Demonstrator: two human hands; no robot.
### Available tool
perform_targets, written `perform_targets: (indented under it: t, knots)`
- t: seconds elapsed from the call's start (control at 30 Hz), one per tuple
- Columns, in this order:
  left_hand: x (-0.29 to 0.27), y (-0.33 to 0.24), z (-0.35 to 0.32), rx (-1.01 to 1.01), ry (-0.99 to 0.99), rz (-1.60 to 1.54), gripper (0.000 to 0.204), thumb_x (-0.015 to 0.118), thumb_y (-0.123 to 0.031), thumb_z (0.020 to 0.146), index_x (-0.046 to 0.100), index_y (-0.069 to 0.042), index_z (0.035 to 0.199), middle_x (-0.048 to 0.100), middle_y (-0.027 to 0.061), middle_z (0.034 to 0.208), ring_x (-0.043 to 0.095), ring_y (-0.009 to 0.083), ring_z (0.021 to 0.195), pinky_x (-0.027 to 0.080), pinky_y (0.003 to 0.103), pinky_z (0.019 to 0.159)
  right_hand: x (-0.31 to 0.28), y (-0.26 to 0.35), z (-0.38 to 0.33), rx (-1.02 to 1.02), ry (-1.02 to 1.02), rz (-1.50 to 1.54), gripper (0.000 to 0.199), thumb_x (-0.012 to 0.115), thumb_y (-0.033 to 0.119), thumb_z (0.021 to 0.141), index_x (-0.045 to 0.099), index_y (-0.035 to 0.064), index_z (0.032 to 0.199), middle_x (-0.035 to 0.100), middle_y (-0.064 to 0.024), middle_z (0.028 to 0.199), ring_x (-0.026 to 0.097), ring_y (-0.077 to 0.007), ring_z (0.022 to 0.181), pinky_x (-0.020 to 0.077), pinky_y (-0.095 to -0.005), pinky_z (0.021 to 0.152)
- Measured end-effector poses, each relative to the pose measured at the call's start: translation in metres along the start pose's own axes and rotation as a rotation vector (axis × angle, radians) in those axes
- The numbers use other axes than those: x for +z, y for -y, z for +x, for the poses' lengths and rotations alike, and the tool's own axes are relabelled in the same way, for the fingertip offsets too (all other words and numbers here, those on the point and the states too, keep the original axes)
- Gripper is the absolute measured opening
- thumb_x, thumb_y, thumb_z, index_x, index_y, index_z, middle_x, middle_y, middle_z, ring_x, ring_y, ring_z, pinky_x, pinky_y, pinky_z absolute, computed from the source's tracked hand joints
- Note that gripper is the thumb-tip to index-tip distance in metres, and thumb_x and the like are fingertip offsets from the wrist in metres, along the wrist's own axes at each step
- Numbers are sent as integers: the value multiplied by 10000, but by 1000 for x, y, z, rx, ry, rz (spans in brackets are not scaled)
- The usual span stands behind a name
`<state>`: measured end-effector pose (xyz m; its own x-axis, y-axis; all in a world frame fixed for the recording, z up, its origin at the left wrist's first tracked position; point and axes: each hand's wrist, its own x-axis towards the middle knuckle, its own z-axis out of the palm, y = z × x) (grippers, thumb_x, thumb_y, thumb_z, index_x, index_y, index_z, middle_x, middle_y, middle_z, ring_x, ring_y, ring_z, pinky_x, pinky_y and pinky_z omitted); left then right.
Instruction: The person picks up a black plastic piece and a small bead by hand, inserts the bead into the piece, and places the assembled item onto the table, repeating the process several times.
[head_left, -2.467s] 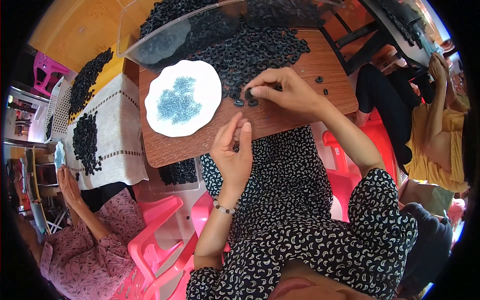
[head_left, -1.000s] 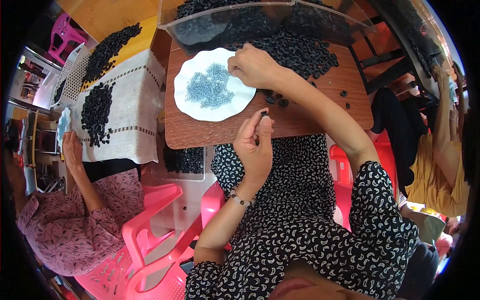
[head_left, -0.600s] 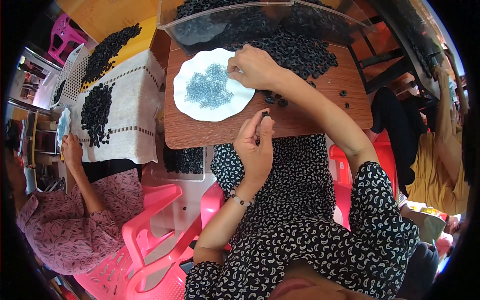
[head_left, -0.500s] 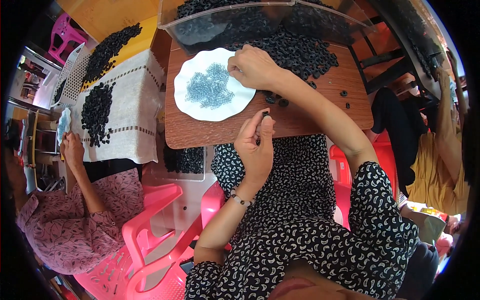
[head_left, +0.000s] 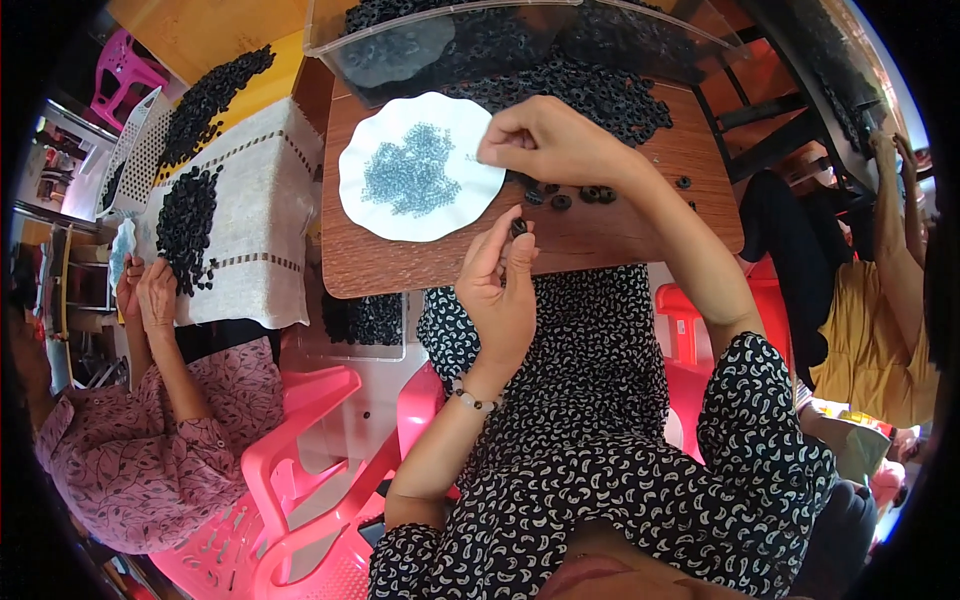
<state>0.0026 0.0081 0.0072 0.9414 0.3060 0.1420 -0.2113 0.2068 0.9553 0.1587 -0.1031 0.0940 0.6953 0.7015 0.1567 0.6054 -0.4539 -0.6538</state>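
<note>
Head view of two-handed work at a reddish-brown wooden desk (head_left: 390, 272). Centre of the frame: the left hand (head_left: 498, 300), palm turned up, pinches one black ring (head_left: 518, 227) between thumb and fingertips, in front of the desk's near edge; a beaded bracelet (head_left: 475, 403) circles its wrist. Upper centre: the right hand (head_left: 562, 145) reaches over the right rim of a white wavy-edged plate (head_left: 357, 190), its fingers curled and the thumb brought close to the fingertips; whether anything lies between them cannot be told. On the plate, left of the right hand, is spread a patch of small, clear, bluish-grey pieces (head_left: 412, 172). Just beyond the left hand lies a short row of loose black rings (head_left: 561, 202); behind it, a dense heap of similar rings (head_left: 590, 100) extends to a clear plastic bin (head_left: 400, 55), also filled with black pieces, at the top of the frame. Left of the frame: a co-worker's hands (head_left: 155, 292) are held close together beside a pale striped cloth (head_left: 255, 225) bearing a black heap (head_left: 188, 220). Lower left: a pink plastic chair (head_left: 300, 435).
</note>
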Motion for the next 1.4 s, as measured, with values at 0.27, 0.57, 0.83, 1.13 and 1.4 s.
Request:
perform_targets:
  t: [0.27,0.57,0.83,1.13,1.4]
  knots:
    - [0,3,-2,330,84,291,279,720,-66,955,712,13,1222,692,96,1038,647,151,869,517,257,766,-31,27,-78,179,239,284,190,718,163,926,714,-27,945,702,-65,832,640,-106,779,505,-285,729]
    - [6,3,-6,458,191,419,264,744,-3,901,726,0,1164,696,122,1016,681,225,851,541,303,733,-32,20,-99,198,286,158,216,747,199,912,713,-13,918,711,-117,847,683,-204,802,518,-331,731]
    - [8,5,-9,364,251,387,242,730,-18,914,720,19,1153,705,136,1003,692,247,840,543,310,736,-19,16,-109,220,220,83,295,751,266,910,704,-21,857,703,-137,750,696,-217,694,519,-362,635]
    - [10,2,-9,331,308,404,271,728,-66,933,709,22,1189,698,126,986,673,239,816,531,310,725,-11,-22,-94,-12,-69,-152,95,672,109,900,713,49,960,722,-107,862,665,-323,851,522,-434,768]
    - [7,6,-6,290,261,397,280,728,-90,940,719,3,1204,692,118,956,664,214,820,521,303,728,1,-54,-68,-150,9,-401,128,700,82,861,714,87,988,652,-60,925,564,-296,966,490,-405,847]
